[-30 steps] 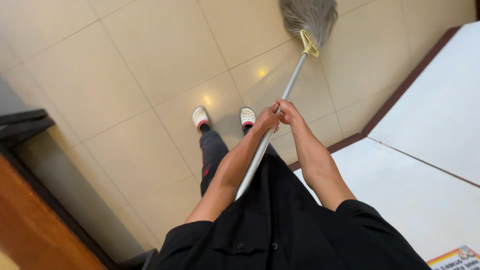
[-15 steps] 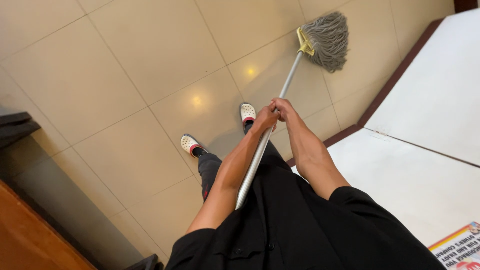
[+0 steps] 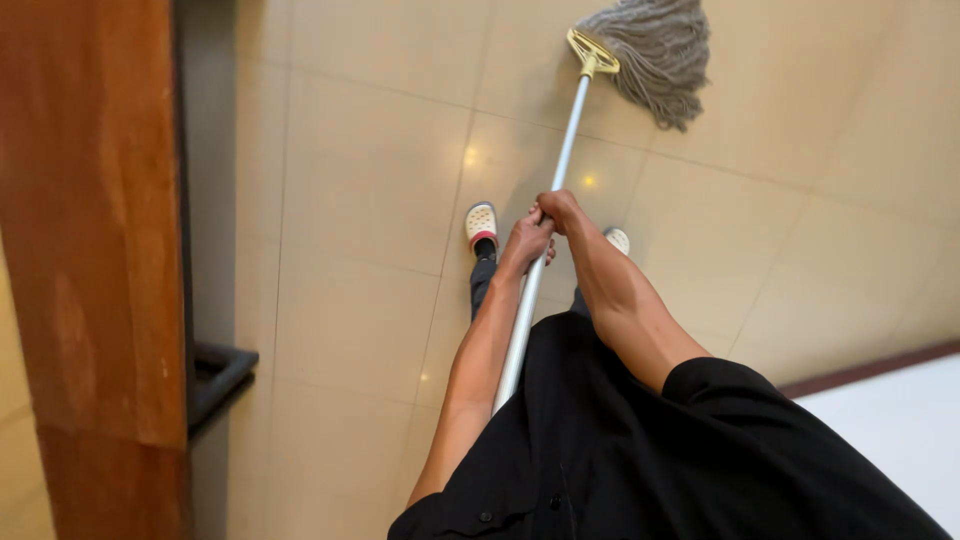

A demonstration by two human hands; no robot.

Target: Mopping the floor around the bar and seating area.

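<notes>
A mop with a grey string head (image 3: 650,52) and a pale metal handle (image 3: 558,160) reaches out over the beige floor tiles (image 3: 360,180). My left hand (image 3: 524,240) grips the handle, and my right hand (image 3: 558,208) grips it just above, the two hands touching. The handle runs down past my black shirt. My white shoes (image 3: 481,222) show on the tiles below the hands.
A brown wooden panel (image 3: 90,240) stands at the left, with a dark ledge (image 3: 215,375) at its foot. A white surface with a dark edge (image 3: 880,410) lies at the lower right.
The view has swung so the wooden panel fills the left side and the white surface has slid to the lower right. Both hands still grip the handle; the mop head stays on the tiles ahead.
</notes>
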